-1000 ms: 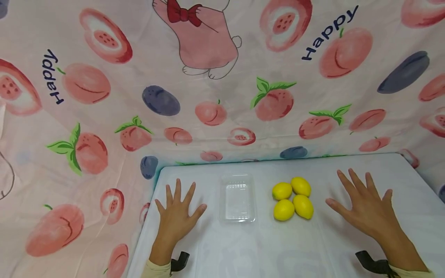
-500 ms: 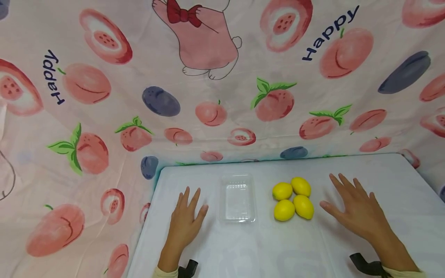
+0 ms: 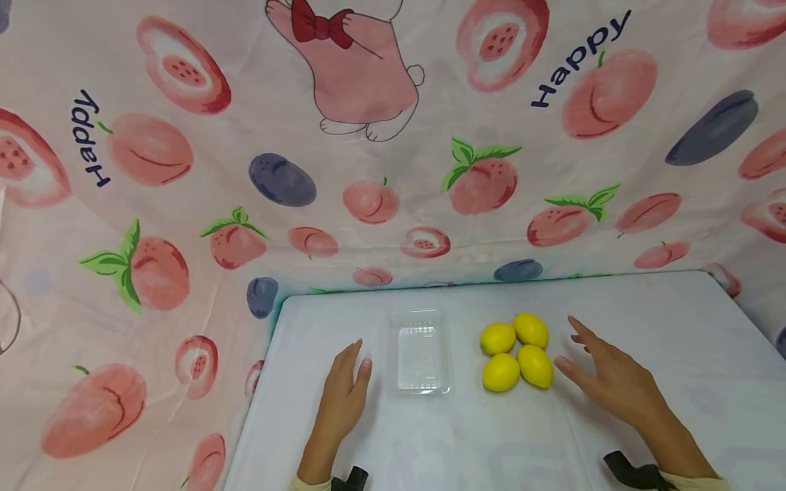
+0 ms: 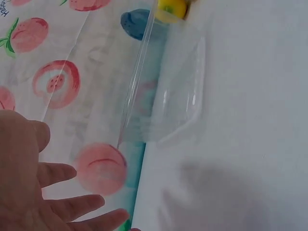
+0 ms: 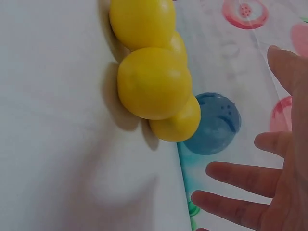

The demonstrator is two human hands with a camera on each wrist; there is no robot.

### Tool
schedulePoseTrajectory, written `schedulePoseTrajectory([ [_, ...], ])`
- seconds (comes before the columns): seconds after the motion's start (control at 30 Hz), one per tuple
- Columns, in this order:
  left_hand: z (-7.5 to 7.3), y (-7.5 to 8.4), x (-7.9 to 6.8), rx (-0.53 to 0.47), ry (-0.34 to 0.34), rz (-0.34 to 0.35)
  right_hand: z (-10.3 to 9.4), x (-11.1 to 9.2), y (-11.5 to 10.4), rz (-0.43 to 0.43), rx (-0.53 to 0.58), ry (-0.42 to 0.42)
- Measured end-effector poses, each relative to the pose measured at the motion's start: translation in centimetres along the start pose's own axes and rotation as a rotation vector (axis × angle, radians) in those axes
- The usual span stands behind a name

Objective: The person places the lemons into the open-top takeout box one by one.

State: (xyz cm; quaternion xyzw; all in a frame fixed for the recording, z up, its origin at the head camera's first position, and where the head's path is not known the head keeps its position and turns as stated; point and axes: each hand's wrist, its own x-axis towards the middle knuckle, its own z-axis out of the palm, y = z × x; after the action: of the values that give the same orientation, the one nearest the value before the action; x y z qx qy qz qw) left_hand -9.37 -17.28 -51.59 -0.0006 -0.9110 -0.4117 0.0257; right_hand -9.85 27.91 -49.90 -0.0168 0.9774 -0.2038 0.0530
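Observation:
A clear plastic container (image 3: 420,392) sits on the white table, and to its right several yellow lemons (image 3: 501,372) lie clustered together. My left hand (image 3: 342,399) is just left of the container, fingers extended, holding nothing. In the left wrist view the container (image 4: 185,96) is apart from the left hand (image 4: 29,183). My right hand (image 3: 617,382) hovers right of the lemons with its thumb toward them, not touching. The right wrist view shows the lemons (image 5: 154,84) beside the spread fingers of the right hand (image 5: 284,163).
A white table (image 3: 479,443) carries the container and lemons. Behind and left of it hangs a pink cloth (image 3: 381,164) printed with fruit and a rabbit figure. A black wrist mount (image 3: 632,470) sits on the right wrist, another black mount (image 3: 351,479) on the left.
Both hands have moved inward, the left toward the container and the right toward the lemons. They have turned from palms down with fingers spread to more sideways. The container and lemons stay put.

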Motion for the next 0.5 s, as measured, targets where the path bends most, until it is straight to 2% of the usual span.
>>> schedulePoseTrajectory([
  [0.23, 1.5, 0.5, 0.5, -0.106, 0.015, -0.035, 1.1, 0.2, -0.1, -0.015, 0.039, -0.015],
  [0.5, 3.2, 1.1, 1.3, -0.205, 0.021, -0.107, 2.2, 0.2, -0.2, -0.060, 0.104, 0.016],
])
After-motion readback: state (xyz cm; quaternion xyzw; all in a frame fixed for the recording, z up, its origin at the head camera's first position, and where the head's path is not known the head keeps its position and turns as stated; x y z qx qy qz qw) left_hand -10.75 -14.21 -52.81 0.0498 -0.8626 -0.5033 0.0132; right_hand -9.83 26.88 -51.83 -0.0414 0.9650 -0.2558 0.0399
